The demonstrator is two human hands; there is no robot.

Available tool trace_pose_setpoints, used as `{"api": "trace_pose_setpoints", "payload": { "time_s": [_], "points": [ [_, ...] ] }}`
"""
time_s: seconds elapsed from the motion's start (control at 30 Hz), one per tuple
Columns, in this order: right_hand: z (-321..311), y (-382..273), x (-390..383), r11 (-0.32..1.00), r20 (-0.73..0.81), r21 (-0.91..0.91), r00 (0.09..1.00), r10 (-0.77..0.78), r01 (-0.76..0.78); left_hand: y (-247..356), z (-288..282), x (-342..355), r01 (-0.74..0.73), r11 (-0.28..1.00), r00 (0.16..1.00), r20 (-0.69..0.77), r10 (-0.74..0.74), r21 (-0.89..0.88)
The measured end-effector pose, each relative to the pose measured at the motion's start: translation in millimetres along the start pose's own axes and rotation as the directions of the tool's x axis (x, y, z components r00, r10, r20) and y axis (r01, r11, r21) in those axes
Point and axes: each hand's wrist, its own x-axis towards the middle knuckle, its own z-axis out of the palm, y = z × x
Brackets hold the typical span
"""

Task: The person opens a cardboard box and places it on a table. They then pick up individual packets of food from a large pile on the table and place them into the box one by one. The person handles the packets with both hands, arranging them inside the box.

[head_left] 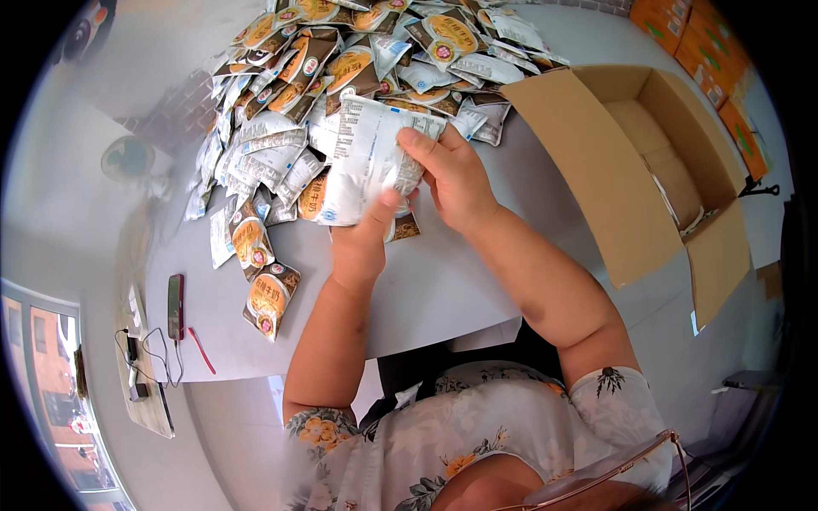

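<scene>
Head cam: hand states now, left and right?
Left hand: closed on the lower edge of the stack of white sachets.
Right hand: closed on the same stack's right edge.

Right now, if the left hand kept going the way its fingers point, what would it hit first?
The left hand points up the table, fingers on the stack of pouches held with the right hand. Past that stack it would probably meet the big pile of pouches, though depth is unclear.

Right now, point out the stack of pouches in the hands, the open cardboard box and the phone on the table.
stack of pouches (366, 157), head view, on the white printed back of the top pouch.
cardboard box (588, 170), head view, on its near left flap.
phone (175, 305), head view, on its dark screen.
</scene>
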Motion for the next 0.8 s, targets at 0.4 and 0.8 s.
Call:
{"api": "trace_pose_setpoints", "payload": {
  "time_s": [0.4, 0.8],
  "points": [
    [-14.4, -2.4, 10.0, 1.0, 0.025, 0.018, 1.0, 0.015, -0.015, 19.1, -24.8, 6.5, 0.384, 0.904, 0.8, 0.556, -0.225, -0.187],
    [-16.5, -4.7, 10.5, 0.955, 0.049, -0.295, 0.999, -0.006, 0.02, 6.1, -10.1, 3.5, 0.33, 0.919, 0.938, 0.032, -0.345, 0.213]
  ]
}}
